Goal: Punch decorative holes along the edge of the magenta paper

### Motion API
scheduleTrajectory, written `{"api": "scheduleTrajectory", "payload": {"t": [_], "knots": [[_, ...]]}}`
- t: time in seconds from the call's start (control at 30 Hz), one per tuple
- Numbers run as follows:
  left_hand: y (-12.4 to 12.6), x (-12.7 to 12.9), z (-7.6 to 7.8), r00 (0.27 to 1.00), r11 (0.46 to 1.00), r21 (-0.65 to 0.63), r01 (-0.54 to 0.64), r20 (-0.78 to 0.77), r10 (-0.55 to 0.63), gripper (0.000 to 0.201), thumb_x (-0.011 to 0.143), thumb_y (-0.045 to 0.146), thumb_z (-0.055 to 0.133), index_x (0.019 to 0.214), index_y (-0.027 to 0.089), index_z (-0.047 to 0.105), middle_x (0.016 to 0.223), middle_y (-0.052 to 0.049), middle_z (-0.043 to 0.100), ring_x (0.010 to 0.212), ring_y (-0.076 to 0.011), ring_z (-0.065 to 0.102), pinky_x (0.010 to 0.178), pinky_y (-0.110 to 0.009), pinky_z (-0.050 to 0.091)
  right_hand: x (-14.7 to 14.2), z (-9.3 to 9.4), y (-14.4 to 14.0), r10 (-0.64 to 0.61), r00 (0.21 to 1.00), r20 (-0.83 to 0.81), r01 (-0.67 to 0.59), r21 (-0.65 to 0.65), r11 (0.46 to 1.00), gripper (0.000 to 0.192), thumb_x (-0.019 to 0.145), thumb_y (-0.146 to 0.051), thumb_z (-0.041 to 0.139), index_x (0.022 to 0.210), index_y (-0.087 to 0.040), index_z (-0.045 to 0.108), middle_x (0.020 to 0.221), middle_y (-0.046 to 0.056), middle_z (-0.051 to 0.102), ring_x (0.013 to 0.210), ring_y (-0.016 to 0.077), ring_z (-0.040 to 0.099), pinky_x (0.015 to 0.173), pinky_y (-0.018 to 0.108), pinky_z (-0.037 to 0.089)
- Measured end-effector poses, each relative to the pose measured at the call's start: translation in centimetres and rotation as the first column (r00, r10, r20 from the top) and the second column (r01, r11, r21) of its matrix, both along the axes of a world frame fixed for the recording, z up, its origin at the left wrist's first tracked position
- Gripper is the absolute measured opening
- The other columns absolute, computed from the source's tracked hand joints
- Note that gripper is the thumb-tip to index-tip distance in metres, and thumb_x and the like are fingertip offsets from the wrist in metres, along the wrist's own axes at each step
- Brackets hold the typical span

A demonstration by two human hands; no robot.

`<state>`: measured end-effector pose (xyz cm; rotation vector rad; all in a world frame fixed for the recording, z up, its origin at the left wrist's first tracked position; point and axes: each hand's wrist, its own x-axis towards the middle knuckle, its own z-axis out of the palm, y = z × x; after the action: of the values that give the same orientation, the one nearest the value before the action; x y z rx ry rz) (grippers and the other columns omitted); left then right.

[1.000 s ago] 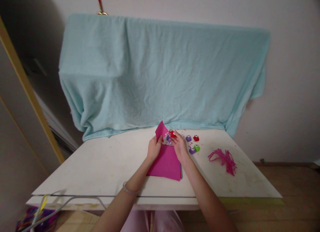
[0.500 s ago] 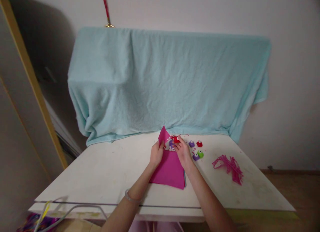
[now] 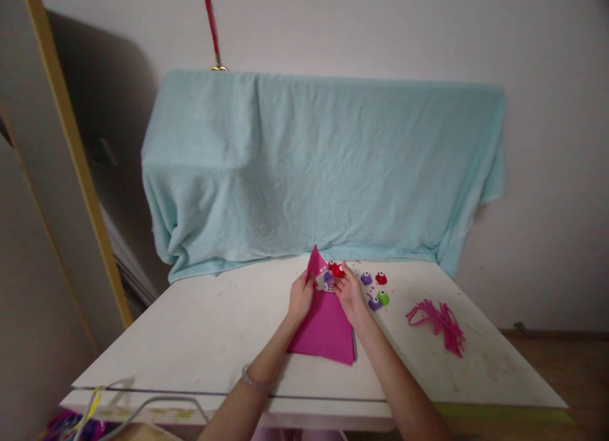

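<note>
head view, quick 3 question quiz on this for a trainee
1. True or false: the left hand holds up a corner of the pink sheet.
2. Which small punch is at the right hand fingertips: A red punch, B green punch, C neither?
3. What lies at the right of the table?

Key: 1 true. 2 A. 3 Pink paper scraps.

matt pink paper (image 3: 328,330), fuzzy cloth (image 3: 323,168)

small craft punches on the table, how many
6: purple, red, purple and green right of the right hand; red and purple at its fingertips. Others may be hidden.
</note>
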<state>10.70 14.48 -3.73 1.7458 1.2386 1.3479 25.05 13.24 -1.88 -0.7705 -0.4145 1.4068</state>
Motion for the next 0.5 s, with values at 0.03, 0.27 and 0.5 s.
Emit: {"api": "scheduleTrajectory", "payload": {"t": [0.03, 0.27, 0.5], "knots": [[-0.01, 0.01, 0.02, 1.0, 1.0, -0.002, -0.007, 0.003, 0.007, 0.033, 0.092, 0.035, 0.034, 0.075, 0.017, 0.056, 0.071, -0.003, 0.062, 0.066, -0.0169, 0.053, 0.063, -0.026, 0.036, 0.0, -0.01, -0.01, 0.002, 1.0, 0.008, -0.002, 0.002, 1.0, 0.025, 0.071, -0.042, 0.071, 0.082, -0.02, 0.065, 0.073, 0.002, 0.069, 0.057, 0.0154, 0.06, 0.059, 0.029, 0.047], [0.08, 0.01, -0.17, 0.996, 0.995, -0.053, -0.09, -0.029, 0.088, 0.043, 0.091, 0.046, 0.038, 0.07, 0.015, 0.057, 0.067, -0.005, 0.062, 0.064, -0.0172, 0.054, 0.06, -0.026, 0.035, -0.12, -0.03, -0.11, 0.017, 0.999, 0.038, -0.017, 0.015, 1.0, 0.027, 0.071, -0.043, 0.07, 0.083, -0.02, 0.066, 0.072, 0.003, 0.068, 0.057, 0.0155, 0.059, 0.057, 0.028, 0.046], [0.55, -0.16, -0.71, 0.994, 0.994, -0.028, -0.101, -0.045, 0.1, 0.039, 0.091, 0.043, 0.04, 0.075, 0.014, 0.06, 0.071, -0.006, 0.064, 0.066, -0.0178, 0.057, 0.063, -0.026, 0.038, -0.13, -0.07, -0.06, 0.028, 0.999, 0.034, -0.028, 0.001, 1.0, 0.027, 0.071, -0.043, 0.071, 0.082, -0.018, 0.066, 0.073, 0.003, 0.069, 0.057, 0.0145, 0.058, 0.056, 0.026, 0.046]]}}
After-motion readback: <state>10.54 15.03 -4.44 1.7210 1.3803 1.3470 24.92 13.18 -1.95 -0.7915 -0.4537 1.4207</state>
